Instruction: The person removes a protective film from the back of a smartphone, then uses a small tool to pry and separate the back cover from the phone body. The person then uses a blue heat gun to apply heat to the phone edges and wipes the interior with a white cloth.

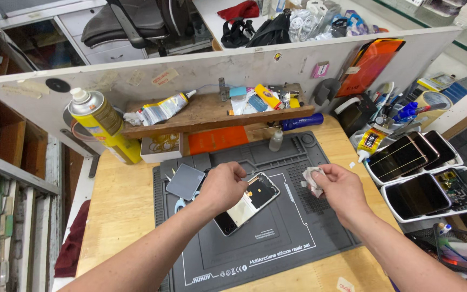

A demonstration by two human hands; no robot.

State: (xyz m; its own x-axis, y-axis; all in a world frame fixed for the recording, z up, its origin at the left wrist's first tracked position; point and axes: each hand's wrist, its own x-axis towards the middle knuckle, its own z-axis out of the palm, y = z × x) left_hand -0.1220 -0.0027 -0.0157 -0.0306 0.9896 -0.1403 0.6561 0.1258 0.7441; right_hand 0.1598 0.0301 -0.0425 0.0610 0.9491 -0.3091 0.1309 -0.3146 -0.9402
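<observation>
Head view: left hand [224, 186] pressing down, fingers curled, on opened phone [247, 203] at centre of grey repair mat [277, 238]; right hand [340, 189] pinching crumpled white wipe [313, 179], just right of phone.

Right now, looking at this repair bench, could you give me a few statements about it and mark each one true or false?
1. The left hand rests on an opened phone. True.
2. The right hand is empty. False: it pinches a crumpled white wipe.
3. The phone lies on bare wood. False: it lies on a grey repair mat.
4. A yellow spray can stands at the far left. True.
</observation>
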